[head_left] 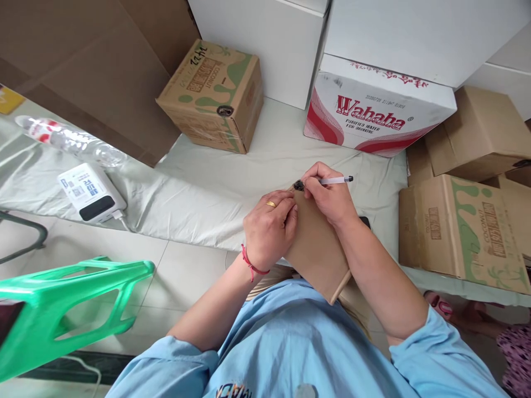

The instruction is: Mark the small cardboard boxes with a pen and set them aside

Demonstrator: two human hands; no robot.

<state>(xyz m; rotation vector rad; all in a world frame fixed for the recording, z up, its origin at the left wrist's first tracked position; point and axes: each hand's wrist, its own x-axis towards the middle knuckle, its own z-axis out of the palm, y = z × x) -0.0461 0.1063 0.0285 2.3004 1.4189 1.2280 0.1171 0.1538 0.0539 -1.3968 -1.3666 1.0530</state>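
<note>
A brown cardboard piece point(317, 249) lies slanted in front of my body, its upper end at the edge of the covered table. My left hand point(270, 222), with a gold ring and a red string bracelet, grips its left side with the fingers close together. In my right hand point(329, 194) is a pen point(337, 180) with a pale barrel and dark end, pinched between thumb and fingers. The pen's tip is hidden behind the fingers. A dark scribbled mark point(298, 186) sits at the cardboard's top corner, right by my right fingertips.
On the cloth-covered table point(215, 188) stand a coconut carton point(211, 94), a Wahaba-like printed water carton point(373, 110) and another coconut carton point(464, 232). A plastic bottle point(74, 141) and white device point(91, 193) lie left. A green stool point(74, 309) stands below; another person's patterned clothing point(514, 348) shows lower right.
</note>
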